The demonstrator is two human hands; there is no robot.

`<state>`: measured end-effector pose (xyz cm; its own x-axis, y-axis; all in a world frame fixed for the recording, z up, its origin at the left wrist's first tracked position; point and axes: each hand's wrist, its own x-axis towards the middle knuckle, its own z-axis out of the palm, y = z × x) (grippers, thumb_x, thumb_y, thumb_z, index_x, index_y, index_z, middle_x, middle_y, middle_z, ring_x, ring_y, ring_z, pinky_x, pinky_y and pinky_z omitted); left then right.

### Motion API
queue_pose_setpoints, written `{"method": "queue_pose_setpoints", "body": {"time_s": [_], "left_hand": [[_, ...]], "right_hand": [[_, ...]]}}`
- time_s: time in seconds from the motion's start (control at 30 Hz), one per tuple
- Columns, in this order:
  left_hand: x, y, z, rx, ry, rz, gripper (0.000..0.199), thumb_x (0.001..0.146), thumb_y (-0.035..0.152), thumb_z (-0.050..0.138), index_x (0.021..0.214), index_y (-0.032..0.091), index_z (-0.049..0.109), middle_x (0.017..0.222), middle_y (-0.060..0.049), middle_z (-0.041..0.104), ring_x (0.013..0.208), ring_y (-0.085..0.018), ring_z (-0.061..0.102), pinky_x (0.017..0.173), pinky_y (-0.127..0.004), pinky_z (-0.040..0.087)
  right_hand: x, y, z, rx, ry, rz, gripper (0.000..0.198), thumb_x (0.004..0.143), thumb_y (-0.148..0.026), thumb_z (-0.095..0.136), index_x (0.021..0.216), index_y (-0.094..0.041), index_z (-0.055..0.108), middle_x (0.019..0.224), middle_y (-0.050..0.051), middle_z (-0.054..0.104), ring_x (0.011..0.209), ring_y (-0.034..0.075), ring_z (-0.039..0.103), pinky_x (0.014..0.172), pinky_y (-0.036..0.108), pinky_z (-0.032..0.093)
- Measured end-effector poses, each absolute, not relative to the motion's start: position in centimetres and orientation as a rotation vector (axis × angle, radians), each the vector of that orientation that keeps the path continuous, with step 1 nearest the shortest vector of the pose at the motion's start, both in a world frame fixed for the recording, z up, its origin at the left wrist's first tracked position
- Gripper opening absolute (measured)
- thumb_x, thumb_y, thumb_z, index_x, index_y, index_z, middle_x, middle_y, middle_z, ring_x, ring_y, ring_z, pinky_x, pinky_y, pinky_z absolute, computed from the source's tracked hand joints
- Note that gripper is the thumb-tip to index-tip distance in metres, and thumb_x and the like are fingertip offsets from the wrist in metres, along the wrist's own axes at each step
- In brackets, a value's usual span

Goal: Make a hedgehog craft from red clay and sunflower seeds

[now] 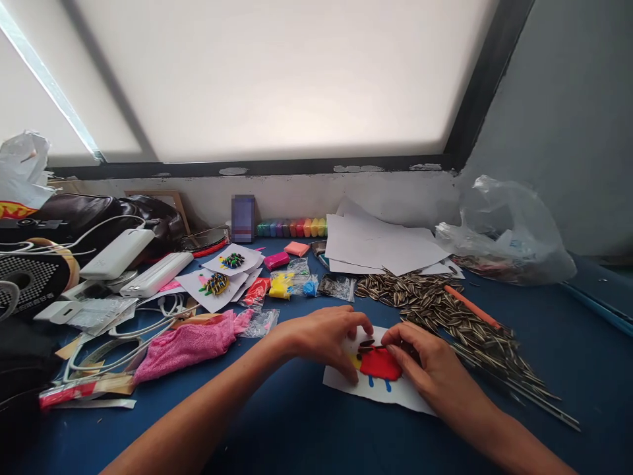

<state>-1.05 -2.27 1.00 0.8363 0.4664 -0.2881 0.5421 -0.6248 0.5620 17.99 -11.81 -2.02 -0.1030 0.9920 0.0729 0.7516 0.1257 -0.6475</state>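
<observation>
A piece of white paper (410, 400) carries a red clay shape (380, 364) with a yellow clay part at its left and two blue clay legs (388, 384) below. Dark sunflower seeds (366, 343) stand along the top edge of the red clay. My left hand (330, 335) rests over the paper's left side, thumb and forefinger apart around the yellow part, holding nothing. With thumb and fingertips pinched, my right hand (420, 353) has a sunflower seed (378, 347) at the red clay's upper edge. My fingers partly hide that seed.
A spread pile of sunflower seeds (459, 316) lies right, with an orange stick (472, 307) on it. Behind are clay packets (281, 285), white sheets (376, 241) and a plastic bag (524, 231). Finished-looking clay figures (216, 284), a pink cloth (188, 346) and cables fill the left.
</observation>
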Motion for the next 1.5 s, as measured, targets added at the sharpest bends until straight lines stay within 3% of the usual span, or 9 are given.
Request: {"method": "queue_pose_setpoints", "body": {"time_s": [0.97,1.13,1.2,1.27,1.5], "left_hand": [[-1.3,-2.2,1.3,2.371,0.703,-0.142,0.053,0.064,0.026,0.076,0.113,0.023,0.056,0.102,-0.001,0.057,0.09,-0.017,0.054,0.074,-0.024,0.041],[-1.2,-1.6,0.1,2.312,0.729,0.11,0.033,0.075,0.005,0.048,0.102,0.017,0.06,0.092,-0.002,0.062,0.08,-0.013,0.056,0.07,-0.022,0.044],[-0.6,-1.5,-1.0,2.397,0.855,0.389,0.03,0.074,0.001,0.043,0.094,0.015,0.061,0.096,-0.004,0.062,0.088,-0.015,0.056,0.08,-0.025,0.045],[0.0,-1.5,-2.0,2.47,0.882,0.501,0.029,0.079,0.004,0.042,0.097,0.016,0.06,0.1,-0.006,0.06,0.091,-0.016,0.055,0.082,-0.028,0.045],[0.5,-1.7,-2.3,2.498,0.842,0.385,0.012,0.081,0.018,0.058,0.092,0.017,0.063,0.097,-0.006,0.058,0.096,-0.02,0.051,0.086,-0.03,0.043]], "right_hand": [[17.7,-11.9,-2.0,-1.652,-1.931,0.565,0.019,0.09,-0.021,0.042,0.082,-0.022,0.059,0.082,0.002,0.061,0.068,0.016,0.057,0.062,0.03,0.044],[17.8,-11.9,-2.0,-1.634,-1.916,0.55,0.018,0.091,-0.021,0.042,0.083,-0.022,0.058,0.082,0.002,0.06,0.07,0.016,0.058,0.063,0.03,0.045],[17.8,-11.9,-2.0,-1.64,-1.92,0.548,0.018,0.091,-0.022,0.042,0.082,-0.022,0.057,0.081,0.002,0.06,0.07,0.016,0.058,0.062,0.029,0.045],[17.8,-11.9,-2.0,-1.65,-1.936,0.537,0.018,0.091,-0.022,0.042,0.081,-0.022,0.057,0.08,0.002,0.06,0.069,0.016,0.058,0.062,0.03,0.045],[17.7,-11.9,-1.8,-1.627,-1.919,0.515,0.018,0.091,-0.023,0.042,0.08,-0.023,0.056,0.08,0.003,0.061,0.07,0.017,0.058,0.064,0.031,0.046]]}}
